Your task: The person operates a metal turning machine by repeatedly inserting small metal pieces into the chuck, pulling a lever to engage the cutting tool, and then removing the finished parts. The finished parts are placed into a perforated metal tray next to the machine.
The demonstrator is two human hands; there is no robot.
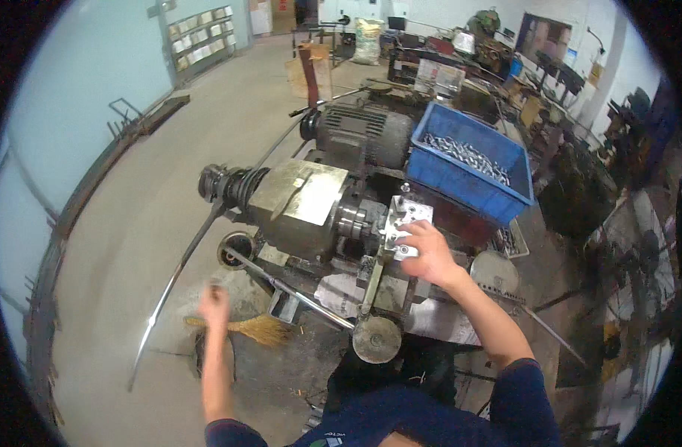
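My right hand reaches over a bright metal fixture block with bolts on the machine. Its fingers are bent and closed at the block's face, and whatever they pinch there is hidden or too small to name. Directly left of the block sits the machine's spindle chuck, in front of a boxy headstock with a flat shiny cover. My left hand hangs in the air at the left, its fingers smeared by motion. It is between a long steel lever and a second steel rod, apart from both.
A blue bin of small metal parts stands behind the fixture, beside a finned motor. Below my left hand lies a straw broom. A round handwheel end juts toward me. Other machinery stands at the back right.
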